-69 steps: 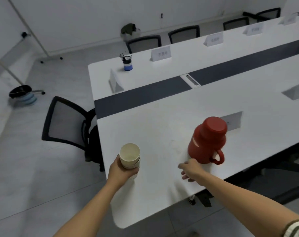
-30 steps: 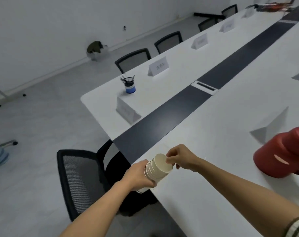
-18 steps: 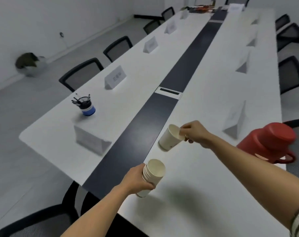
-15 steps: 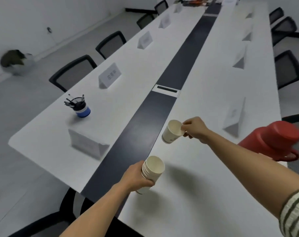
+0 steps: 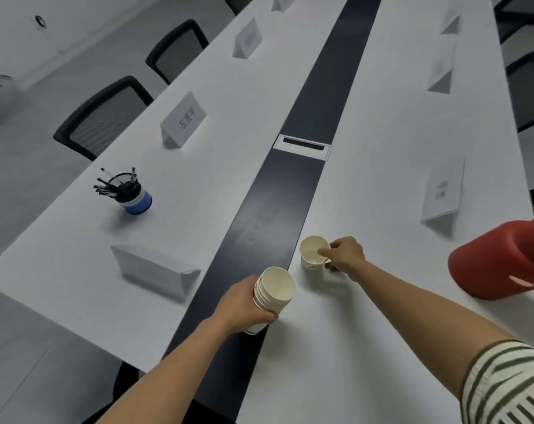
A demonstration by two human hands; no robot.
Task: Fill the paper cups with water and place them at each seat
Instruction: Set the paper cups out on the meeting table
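Cup (image 5: pixel 312 256) upright by dark strip (image 5: pixel 268 215) of tabletop (image 5: pixel 381 179), right grip (image 5: pixel 346 255) pinched its rim, left grip (image 5: pixel 241 304) curled round cup stack (image 5: pixel 274 290), red flask (image 5: pixel 501 264) sat right.

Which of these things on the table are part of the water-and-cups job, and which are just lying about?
Part of the job:
stack of paper cups, held in the left hand
single paper cup, pinched at its rim by the right hand
red flask

Just lying about:
pen pot
name cards
cable hatch
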